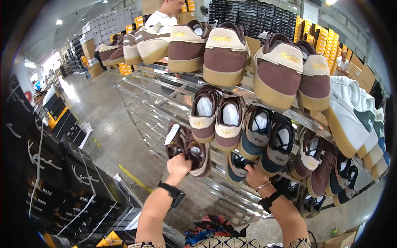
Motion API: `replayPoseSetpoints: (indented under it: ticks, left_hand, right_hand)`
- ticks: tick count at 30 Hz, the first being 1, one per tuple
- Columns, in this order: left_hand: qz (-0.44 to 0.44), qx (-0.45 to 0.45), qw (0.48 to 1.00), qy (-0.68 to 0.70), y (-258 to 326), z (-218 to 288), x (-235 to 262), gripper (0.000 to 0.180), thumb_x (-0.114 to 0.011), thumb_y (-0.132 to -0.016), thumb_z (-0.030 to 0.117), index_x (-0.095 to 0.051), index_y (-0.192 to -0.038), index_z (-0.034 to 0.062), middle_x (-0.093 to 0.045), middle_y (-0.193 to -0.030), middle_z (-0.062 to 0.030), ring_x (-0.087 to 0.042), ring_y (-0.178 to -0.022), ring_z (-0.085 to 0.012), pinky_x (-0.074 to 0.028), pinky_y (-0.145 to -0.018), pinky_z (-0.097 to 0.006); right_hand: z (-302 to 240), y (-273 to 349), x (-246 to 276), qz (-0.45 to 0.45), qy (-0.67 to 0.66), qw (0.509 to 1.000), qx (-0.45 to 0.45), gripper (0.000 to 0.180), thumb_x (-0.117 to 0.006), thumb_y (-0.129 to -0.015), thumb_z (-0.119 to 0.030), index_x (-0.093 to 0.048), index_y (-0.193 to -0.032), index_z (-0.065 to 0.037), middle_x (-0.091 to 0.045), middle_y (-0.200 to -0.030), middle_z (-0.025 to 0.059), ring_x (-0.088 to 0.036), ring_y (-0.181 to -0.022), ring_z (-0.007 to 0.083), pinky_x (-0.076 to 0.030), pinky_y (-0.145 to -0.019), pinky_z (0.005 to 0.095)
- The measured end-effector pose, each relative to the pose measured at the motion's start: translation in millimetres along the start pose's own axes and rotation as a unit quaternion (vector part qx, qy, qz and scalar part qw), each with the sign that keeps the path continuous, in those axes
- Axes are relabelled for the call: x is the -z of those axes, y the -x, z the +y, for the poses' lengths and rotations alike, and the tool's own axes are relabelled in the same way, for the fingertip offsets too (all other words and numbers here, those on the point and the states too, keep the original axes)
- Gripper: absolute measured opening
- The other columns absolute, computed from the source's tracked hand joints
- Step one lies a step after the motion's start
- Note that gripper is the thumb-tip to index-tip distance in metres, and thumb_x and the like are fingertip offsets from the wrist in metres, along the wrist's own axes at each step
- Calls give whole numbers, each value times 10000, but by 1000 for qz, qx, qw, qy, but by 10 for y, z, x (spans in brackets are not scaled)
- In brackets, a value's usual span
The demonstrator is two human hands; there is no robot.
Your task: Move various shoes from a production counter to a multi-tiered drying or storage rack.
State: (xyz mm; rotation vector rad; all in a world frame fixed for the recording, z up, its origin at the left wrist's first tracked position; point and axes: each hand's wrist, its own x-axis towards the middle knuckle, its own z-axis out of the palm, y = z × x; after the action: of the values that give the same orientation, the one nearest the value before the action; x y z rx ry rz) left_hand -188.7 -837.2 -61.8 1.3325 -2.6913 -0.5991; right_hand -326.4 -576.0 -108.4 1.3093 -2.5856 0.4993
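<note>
- Your left hand is clenched around the heel of a brown sneaker, which sits directly above the hand against the slanted metal rack.
- Long axis of that sneaker: runs up and slightly left from your hand, heel low, toe pointing up the rack slope. A white tag lies on its upper.
- Just to its right, touching it, is its brown-and-cream partner shoe.
- Your right hand grips the lower edge of a dark blue sneaker, fingers curled over its heel; the shoe lies up and left of the hand, between your two hands.
- The left hand is nearer the brown pair; the right is nearer the blue one.
- Materials: the brown shoes look like suede with cream heel tabs and tan gum soles; white paper stuffing shows in the row above.
- The rack is bare, shiny metal rods, tilted.
- Dark shoeboxes are stacked at your left; the floor is polished grey concrete.
</note>
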Motion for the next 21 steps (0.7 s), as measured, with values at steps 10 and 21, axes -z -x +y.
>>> replayPoseSetpoints:
  ticks: [10,21]
  left_hand:
    - [140,-258,956,-22,-787,635,-927,557,-550,-729,277,-411,-1260,188,-403,-1307,-82,-339,-1227,-283,-288,-995,-408]
    - [282,-107,941,156,1301,-183,-1194,240,-573,-655,122,-593,-891,82,-553,-957,-103,-497,-954,-284,-380,-817,-409]
  right_hand:
    - [100,-127,-312,-19,-127,986,-105,241,-551,-628,26,-618,-842,-64,-588,-779,222,-553,-806,397,-443,-715,449]
    - [-377,413,216,86,-123,978,143,276,-577,-622,-19,-597,-869,-139,-544,-965,97,-501,-960,288,-380,-842,409]
